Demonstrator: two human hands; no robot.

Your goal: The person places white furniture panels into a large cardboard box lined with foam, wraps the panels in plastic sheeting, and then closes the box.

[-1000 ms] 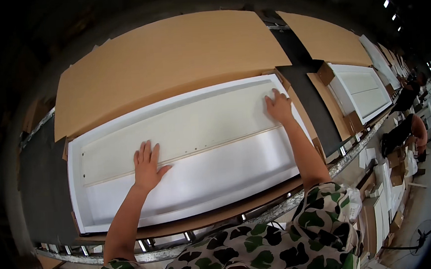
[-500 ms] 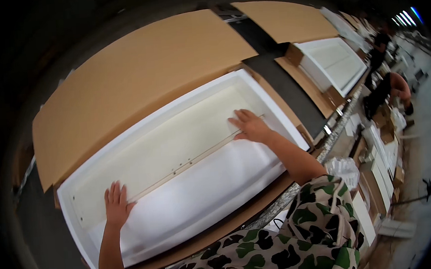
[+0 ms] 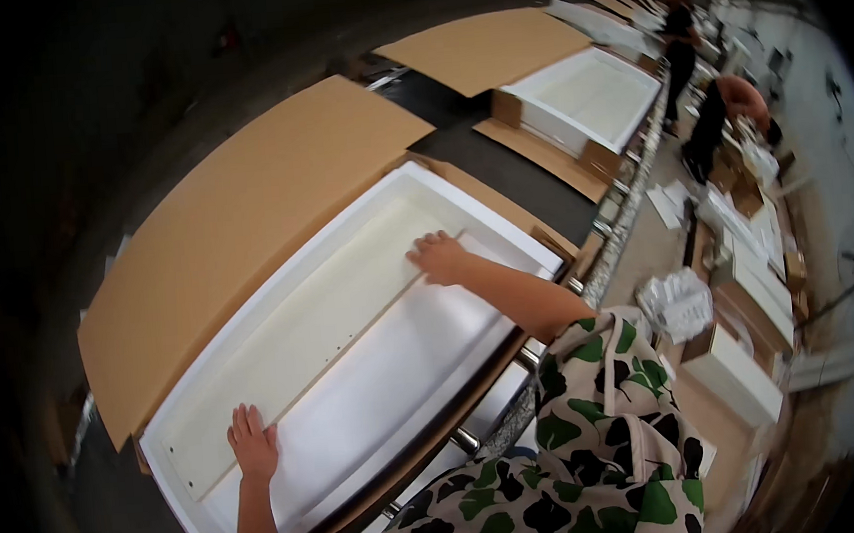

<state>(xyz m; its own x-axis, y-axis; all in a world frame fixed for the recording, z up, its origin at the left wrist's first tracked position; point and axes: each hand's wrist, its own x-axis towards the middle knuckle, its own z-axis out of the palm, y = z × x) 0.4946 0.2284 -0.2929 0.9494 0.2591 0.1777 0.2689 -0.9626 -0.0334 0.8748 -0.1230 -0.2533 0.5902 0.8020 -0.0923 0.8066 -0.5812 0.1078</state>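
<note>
A long cream-white panel point(image 3: 289, 341) with small holes lies flat inside an open carton lined with white foam point(image 3: 386, 388). My left hand point(image 3: 253, 445) rests on the panel near its near-left end, fingers stretched out and close together. Toward the far-right end, my right hand point(image 3: 438, 258) lies over the panel's long near edge with its fingers spread. Neither hand grips anything. The undersides of the fingers are hidden.
The carton's large brown cardboard flap point(image 3: 236, 220) lies folded out on the far side. Ahead is another open carton with white foam point(image 3: 588, 97) on the same dark conveyor point(image 3: 540, 189). Crumpled clear plastic point(image 3: 675, 306) and white boards point(image 3: 737, 374) lie at right. Two people point(image 3: 733, 111) are beyond.
The view has swung to the right. Both hands stay on the panel. Two lines along its near edge now look like one, and fewer holes show.
</note>
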